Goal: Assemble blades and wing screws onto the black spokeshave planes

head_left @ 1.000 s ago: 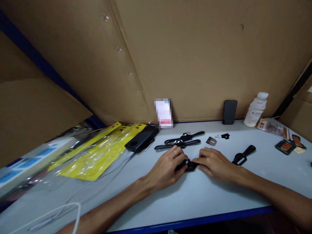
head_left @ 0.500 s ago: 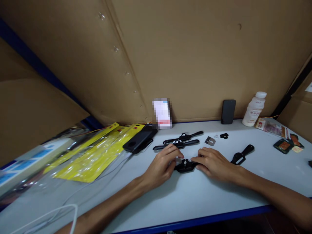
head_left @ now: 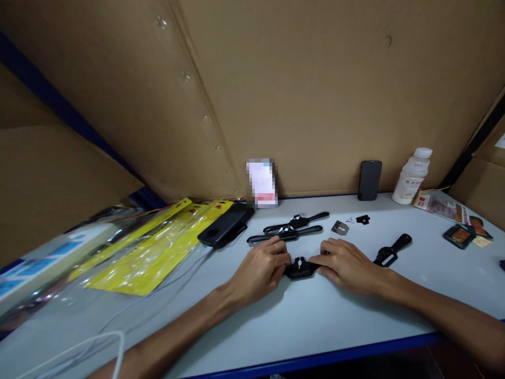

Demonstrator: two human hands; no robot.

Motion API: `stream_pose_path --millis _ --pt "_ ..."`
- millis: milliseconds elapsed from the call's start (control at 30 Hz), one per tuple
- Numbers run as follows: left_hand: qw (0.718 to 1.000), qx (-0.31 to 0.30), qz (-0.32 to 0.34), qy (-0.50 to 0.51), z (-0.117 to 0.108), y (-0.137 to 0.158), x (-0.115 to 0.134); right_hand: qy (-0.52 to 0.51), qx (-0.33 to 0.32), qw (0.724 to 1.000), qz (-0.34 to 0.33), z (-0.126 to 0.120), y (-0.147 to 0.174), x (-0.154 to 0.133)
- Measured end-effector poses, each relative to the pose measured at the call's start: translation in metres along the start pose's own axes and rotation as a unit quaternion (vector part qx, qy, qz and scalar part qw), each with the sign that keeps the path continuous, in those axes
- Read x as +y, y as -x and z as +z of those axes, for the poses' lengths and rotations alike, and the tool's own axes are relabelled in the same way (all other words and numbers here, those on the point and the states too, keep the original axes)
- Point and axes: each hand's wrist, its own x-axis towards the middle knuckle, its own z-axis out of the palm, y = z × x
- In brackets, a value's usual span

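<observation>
A black spokeshave (head_left: 300, 269) lies across the front of the table, a silver screw showing at its middle. My left hand (head_left: 265, 264) is closed round its left handle, and my right hand (head_left: 344, 263) grips the right handle; both handles are mostly hidden by the fingers. Behind my hands rest two more spokeshaves, a nearer one (head_left: 290, 233) and a farther one (head_left: 298, 221). To the right are a loose steel blade (head_left: 340, 227), a small silver thumbscrew (head_left: 350, 220) and a black cap plate (head_left: 363, 220). A bare spokeshave body (head_left: 389, 255) lies beyond my right wrist.
Yellow-backed clear packets (head_left: 138, 268) and a black power bank (head_left: 224, 226) with a white cable lie at the left. A lit phone (head_left: 263, 183), a dark phone (head_left: 370, 180) and a bottle (head_left: 410, 179) stand along the cardboard wall. Snack packets (head_left: 460, 236) lie far right.
My left fingers, raised over the spokeshave before, have come down and closed at its left handle. My right hand has stayed in place on the other handle.
</observation>
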Motion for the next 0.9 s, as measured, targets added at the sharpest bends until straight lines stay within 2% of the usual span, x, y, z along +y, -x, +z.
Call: stream_pose_path --millis 200,400,667,900 --pt "0.999 0.035 -0.017 0.013 0.001 -0.002 0.01 -0.003 -0.003 1.0 0.0 0.0 0.0 0.001" --pt "0.998 0.027 0.006 0.055 0.003 -0.003 0.013 -0.002 0.002 1.0 -0.007 0.001 0.0 0.002" --pt "0.996 -0.017 -0.03 0.077 0.003 -0.004 0.012 0.0 -0.011 1.0 -0.001 -0.003 -0.001 -0.001" --pt "0.996 0.014 0.033 0.088 0.003 -0.005 0.013 0.016 -0.007 1.0 -0.023 0.001 -0.001 0.001"
